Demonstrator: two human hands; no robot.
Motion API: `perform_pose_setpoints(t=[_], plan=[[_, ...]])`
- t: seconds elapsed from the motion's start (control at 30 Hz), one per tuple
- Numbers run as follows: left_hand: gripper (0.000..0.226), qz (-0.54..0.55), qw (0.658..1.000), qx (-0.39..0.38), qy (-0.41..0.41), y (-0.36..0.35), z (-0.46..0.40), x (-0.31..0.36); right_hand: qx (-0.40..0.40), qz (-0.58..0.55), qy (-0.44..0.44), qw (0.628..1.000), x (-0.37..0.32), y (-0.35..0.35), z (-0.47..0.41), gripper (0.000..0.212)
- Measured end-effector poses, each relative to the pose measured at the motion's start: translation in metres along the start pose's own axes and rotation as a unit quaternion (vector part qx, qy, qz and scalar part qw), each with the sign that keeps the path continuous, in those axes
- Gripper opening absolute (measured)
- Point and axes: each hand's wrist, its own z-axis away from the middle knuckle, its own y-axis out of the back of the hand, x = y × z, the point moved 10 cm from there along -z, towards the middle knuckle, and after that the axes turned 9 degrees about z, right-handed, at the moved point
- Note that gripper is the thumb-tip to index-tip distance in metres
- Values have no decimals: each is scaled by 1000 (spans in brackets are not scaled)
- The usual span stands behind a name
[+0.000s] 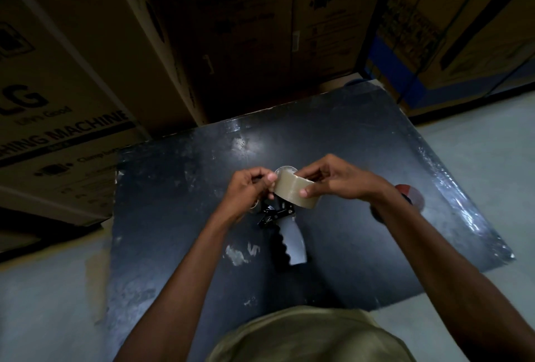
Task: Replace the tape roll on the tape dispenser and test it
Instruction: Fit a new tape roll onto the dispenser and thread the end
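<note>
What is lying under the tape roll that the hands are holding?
Under the tape roll lies the tape dispenser on the dark table; its black handle shows. Both the left hand and right hand grip the roll. The dispenser's front end is covered by roll and hands.

**Both hands on the tape roll above the dispenser**

Over a dark, scuffed bench (pixel 362 159), the right hand (pixel 333 180) held a wide roll of clear-brown packing tape (pixel 292 189), thumb pressed on its outer face. The left hand (pixel 250 191) pinched at the roll's left edge. Beneath them lay a black tape dispenser with a wavy-edged handle (pixel 285 238), flat on the bench. A reddish round object (pixel 412 195) sat near the right wrist. Printed cardboard cartons (pixel 72 72) stood behind.
</note>
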Motion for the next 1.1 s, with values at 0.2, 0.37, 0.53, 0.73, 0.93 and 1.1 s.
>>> perform_pose_setpoints(t=[0.2,0.37,0.53,0.73,0.93,1.1], plan=[[16,151,985,-30,75,0,-1,-29,-36,133,1,990,3,2,-13,29],[26,142,987,30,64,16,-6,-33,23,285,-59,956,18,9,-26,42],[33,39,990,121,53,39,-17,-30,74,377,-44,922,27,7,-41,42],[23,-46,985,163,32,56,-34,-28,91,441,-4,893,30,-2,-48,32],[29,-183,977,108,-3,47,-54,-23,63,481,-2,874,35,-18,-51,41],[31,-204,976,73,-32,36,-60,-17,64,503,13,862,38,-29,-48,36]])
